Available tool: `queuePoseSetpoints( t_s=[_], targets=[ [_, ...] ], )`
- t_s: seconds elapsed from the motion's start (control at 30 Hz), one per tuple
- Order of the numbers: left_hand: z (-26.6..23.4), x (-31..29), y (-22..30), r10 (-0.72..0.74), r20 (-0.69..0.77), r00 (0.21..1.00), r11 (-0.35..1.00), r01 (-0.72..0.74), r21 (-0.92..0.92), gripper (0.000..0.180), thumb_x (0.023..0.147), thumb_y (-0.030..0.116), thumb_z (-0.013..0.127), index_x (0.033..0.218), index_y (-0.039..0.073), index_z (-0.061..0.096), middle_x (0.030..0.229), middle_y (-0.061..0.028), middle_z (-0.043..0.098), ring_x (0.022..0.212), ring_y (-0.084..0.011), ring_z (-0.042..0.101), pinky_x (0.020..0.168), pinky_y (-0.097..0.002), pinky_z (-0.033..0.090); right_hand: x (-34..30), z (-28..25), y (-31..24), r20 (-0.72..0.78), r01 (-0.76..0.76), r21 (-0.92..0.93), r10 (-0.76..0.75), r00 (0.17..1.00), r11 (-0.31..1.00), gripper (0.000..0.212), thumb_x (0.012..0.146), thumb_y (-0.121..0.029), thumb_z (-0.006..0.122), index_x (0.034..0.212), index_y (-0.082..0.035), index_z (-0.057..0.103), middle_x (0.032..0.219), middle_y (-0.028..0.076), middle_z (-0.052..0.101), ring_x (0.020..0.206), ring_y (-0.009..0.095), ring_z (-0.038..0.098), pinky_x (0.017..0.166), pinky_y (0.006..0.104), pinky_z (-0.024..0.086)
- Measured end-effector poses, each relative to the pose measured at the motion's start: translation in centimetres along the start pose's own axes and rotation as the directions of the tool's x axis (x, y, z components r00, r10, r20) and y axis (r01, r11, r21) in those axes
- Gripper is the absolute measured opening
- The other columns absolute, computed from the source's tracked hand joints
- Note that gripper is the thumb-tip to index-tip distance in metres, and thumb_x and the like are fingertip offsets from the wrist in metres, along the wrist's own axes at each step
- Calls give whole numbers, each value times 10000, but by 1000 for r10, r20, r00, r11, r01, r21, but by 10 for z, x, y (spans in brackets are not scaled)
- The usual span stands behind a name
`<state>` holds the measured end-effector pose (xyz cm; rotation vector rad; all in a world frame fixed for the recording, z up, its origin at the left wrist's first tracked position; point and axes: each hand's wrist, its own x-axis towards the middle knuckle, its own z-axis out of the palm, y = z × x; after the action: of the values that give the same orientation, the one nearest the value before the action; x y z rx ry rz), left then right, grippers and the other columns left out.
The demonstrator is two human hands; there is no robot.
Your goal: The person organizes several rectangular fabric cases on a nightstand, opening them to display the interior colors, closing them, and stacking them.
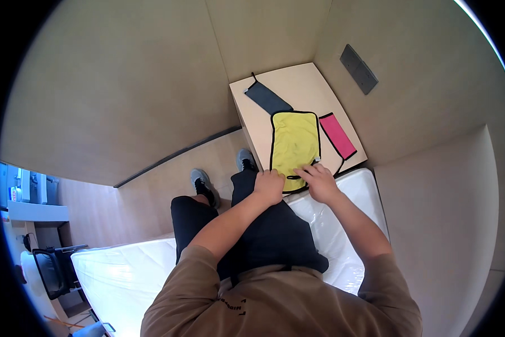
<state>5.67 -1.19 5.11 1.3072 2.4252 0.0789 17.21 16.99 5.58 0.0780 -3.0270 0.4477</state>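
Grip of the left hand (270,185): fingers bunched on the near left corner of a black-trimmed yellow cloth (295,135); cannot tell whether the corner is pinched. Right hand (318,181): fingers loosely spread over the cloth's near right part, fingertips beside a short black loop (293,177). Cloth laid out flat, lightly creased, on the near part of a pale tabletop (305,84), most of it extending far of both hands.

Far left of it, a black-trimmed dark gray cloth (268,96), narrow, set at a slant, near end meeting the yellow cloth's far edge. Just right, a narrow pink cloth (337,136), black-edged, also slanted. Near side: white mattress (348,224) in shiny clear plastic. Two gray shoes (202,182) on the floor, left of the tabletop. Gray plate (359,68) on the right wall.
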Motion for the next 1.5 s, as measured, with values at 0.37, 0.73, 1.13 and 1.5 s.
queuePoseSetpoints(
  t_s=[0.37,0.73,1.13,1.5],
  targets=[
    [-10,-10,2,140,-55,989,988,-136,69,265,779,125,597,1023,45,661,968,-112,645,984,-306,613,867,-417,465,-32,-17,25,16,-188,185,188,982,965,244,768,-135,716,974,-48,617,913,138,614,883,349,622,754,432,518],
    [-18,-69,-16,386,-277,880,913,-406,-19,80,757,105,621,825,79,652,802,-90,635,838,-300,613,770,-423,463,-97,-24,-8,94,-183,356,160,983,917,233,761,-65,700,989,-44,653,925,138,582,870,342,613,758,406,525],
    [6,42,-79,-100,-81,992,328,-44,-944,148,947,146,639,1035,27,641,870,-2,658,753,-80,602,649,-255,498,3,-22,68,103,-360,781,464,880,510,124,858,-67,709,946,15,681,823,18,686,757,82,617,703,260,509],
    [-6,141,-84,-442,33,897,328,196,-924,173,935,176,632,993,13,640,795,-85,671,537,-180,625,409,-318,511,83,38,131,184,-585,760,769,612,283,156,876,-122,700,986,-16,672,741,60,652,594,144,632,462,287,511]
  ],
)
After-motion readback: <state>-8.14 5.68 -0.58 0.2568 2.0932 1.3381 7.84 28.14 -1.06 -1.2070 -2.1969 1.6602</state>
